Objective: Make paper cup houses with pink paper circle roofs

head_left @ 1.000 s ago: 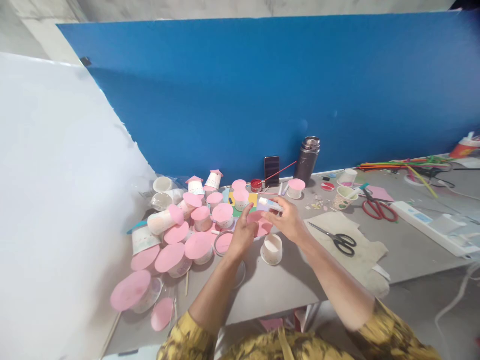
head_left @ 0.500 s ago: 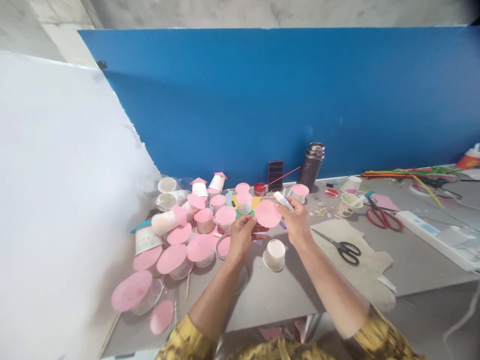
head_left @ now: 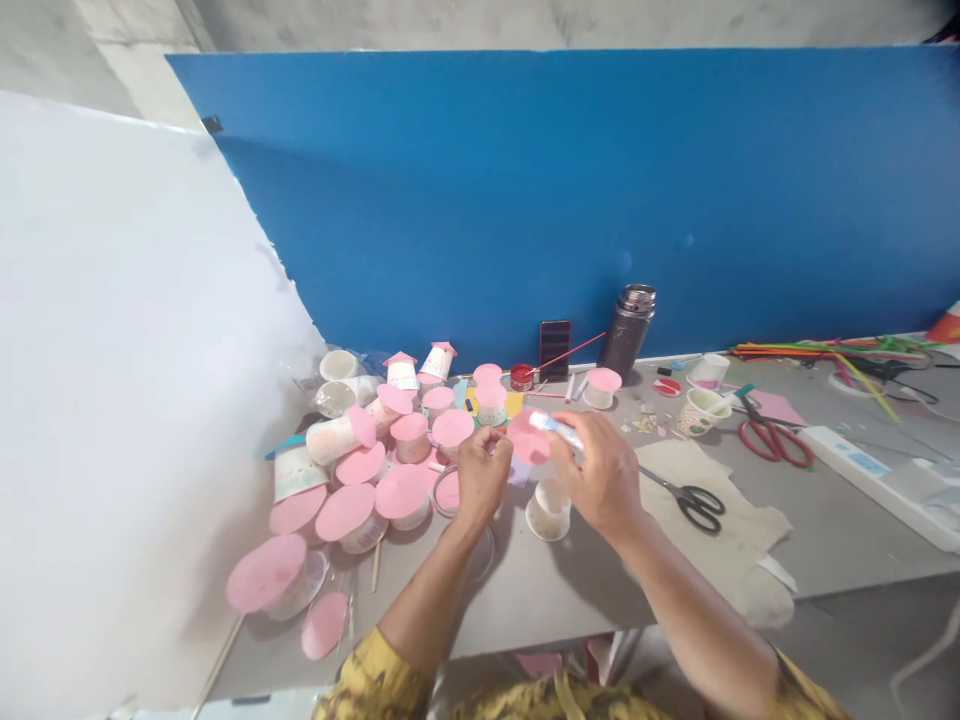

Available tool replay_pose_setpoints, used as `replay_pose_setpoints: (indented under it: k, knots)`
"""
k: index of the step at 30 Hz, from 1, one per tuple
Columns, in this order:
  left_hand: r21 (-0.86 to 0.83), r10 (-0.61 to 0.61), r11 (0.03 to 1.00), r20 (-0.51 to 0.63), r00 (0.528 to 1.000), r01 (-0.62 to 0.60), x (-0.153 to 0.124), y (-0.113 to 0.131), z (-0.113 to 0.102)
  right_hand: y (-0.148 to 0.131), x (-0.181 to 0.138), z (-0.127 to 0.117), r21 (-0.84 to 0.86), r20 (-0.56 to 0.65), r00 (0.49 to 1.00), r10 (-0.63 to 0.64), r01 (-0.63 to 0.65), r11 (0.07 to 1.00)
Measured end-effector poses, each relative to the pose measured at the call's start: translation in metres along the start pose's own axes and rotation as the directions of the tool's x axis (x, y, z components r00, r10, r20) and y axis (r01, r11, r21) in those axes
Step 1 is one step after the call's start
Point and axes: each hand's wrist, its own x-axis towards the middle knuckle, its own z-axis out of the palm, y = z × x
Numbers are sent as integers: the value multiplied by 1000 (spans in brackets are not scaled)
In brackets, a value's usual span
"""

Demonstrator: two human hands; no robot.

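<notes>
My left hand point(head_left: 481, 477) pinches the edge of a round pink paper disc point(head_left: 528, 440) and holds it up above the grey table point(head_left: 540, 590). My right hand point(head_left: 600, 470) grips a small white glue tube point(head_left: 556, 429) whose tip lies against the disc. Just below both hands a small white paper cup point(head_left: 549, 508) stands upside down on the table. To the left lie several paper cups topped with pink discs point(head_left: 397, 490).
Black scissors point(head_left: 686, 495) rest on a beige cloth point(head_left: 720, 520) at the right. Red scissors point(head_left: 772, 440), a patterned cup point(head_left: 699, 410), a white power strip point(head_left: 877, 470) and coloured sticks point(head_left: 825, 350) lie further right. A dark flask point(head_left: 630, 330), a phone point(head_left: 555, 348) and a blue board point(head_left: 570, 200) stand behind.
The pink disc was lifted off the table by my left hand, and my right hand has brought the glue tube down onto it. The hands have drawn closer together.
</notes>
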Motion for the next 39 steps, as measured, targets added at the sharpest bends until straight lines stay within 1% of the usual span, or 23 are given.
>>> replay_pose_setpoints:
  k: [1,3,7,9,13,15,18,20,22,25,28,33,35,37,39]
  knots:
    - [8,22,1000,4,1000,-22,-1,0,0,-1,-2,3,-44,48,999,-23,26,999]
    - [7,66,998,28,997,-66,-3,1,2,1,-4,10,-113,110,994,-29,41,993]
    - [-51,116,992,81,990,-112,-6,1,5,5,-7,20,-179,138,990,-9,34,983]
    - [-90,113,990,86,990,-105,-7,1,6,5,-7,21,-179,140,990,-19,44,983]
    - [-167,56,985,125,991,-35,-8,0,7,3,-7,21,-169,139,989,-43,66,983]
    - [-142,41,989,108,993,-25,-7,-2,8,1,-6,22,-171,144,988,-50,74,982]
    - [-50,51,998,58,997,-48,-6,-7,9,-2,-7,25,-201,146,986,-76,105,974]
    - [6,67,998,47,997,-67,-6,-9,9,-4,-6,28,-240,133,987,-88,118,964]
    - [56,89,994,40,995,-91,-6,-12,10,-3,-6,32,-276,115,990,-76,105,956]
    - [100,112,988,49,993,-116,-7,-13,11,1,-3,35,-300,102,995,-25,54,952]
    - [102,101,989,59,993,-107,-8,-12,11,5,-2,35,-274,99,995,4,23,962]
    - [67,70,995,46,996,-73,-7,-9,9,2,-4,26,-136,140,989,-53,72,988]
    - [60,64,996,47,997,-67,-6,-8,9,0,-5,25,-114,166,984,-59,78,990]
    - [56,61,996,50,997,-63,-7,-8,10,0,-4,26,-117,176,984,-23,44,992]
    - [43,57,997,51,997,-59,-7,-9,10,2,-1,29,-94,173,983,56,-40,995]
